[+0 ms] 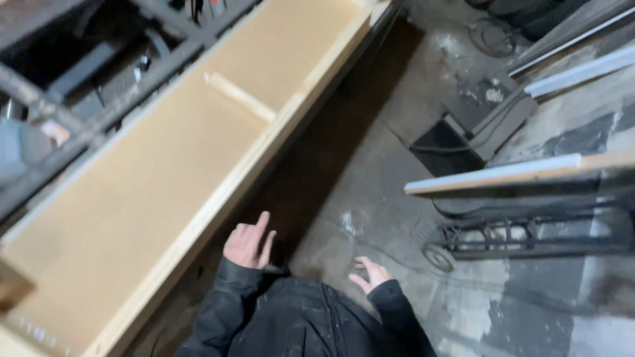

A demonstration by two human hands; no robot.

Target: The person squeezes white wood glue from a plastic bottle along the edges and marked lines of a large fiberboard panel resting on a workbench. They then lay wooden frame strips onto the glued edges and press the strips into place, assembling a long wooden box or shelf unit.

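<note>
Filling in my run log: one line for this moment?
left hand: empty, beside cabinet | right hand: empty, open, over floor

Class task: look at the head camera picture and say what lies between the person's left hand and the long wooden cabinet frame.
Nothing lies there. In the head view, the left hand hovers open just beside the long wooden cabinet frame, with only dark shadowed floor showing near it.

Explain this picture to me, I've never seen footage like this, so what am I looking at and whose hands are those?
One camera, worn on a person's head, looks down. Both hands belong to that person, in dark jacket sleeves. The left hand is open, close to the front edge of a long shallow wooden cabinet lying flat, with a divider across it. The right hand is open over the concrete floor. Neither holds anything. At right a board rests on a metal stand.
</note>
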